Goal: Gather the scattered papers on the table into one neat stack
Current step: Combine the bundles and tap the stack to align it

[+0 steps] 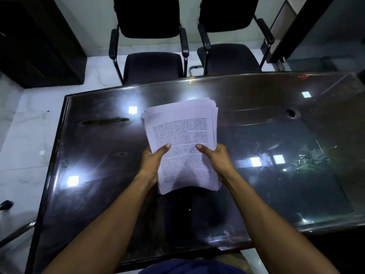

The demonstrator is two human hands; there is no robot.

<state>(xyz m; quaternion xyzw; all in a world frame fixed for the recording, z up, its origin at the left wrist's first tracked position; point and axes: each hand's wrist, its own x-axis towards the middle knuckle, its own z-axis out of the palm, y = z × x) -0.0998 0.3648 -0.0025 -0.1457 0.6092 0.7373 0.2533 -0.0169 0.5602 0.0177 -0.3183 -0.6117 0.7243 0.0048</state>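
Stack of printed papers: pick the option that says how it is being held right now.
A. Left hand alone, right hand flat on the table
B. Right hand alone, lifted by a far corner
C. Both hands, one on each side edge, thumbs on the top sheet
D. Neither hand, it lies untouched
C: the left hand and right hand grip opposite sides of the stack of printed papers, each thumb lying on the top sheet, over the dark glossy table.
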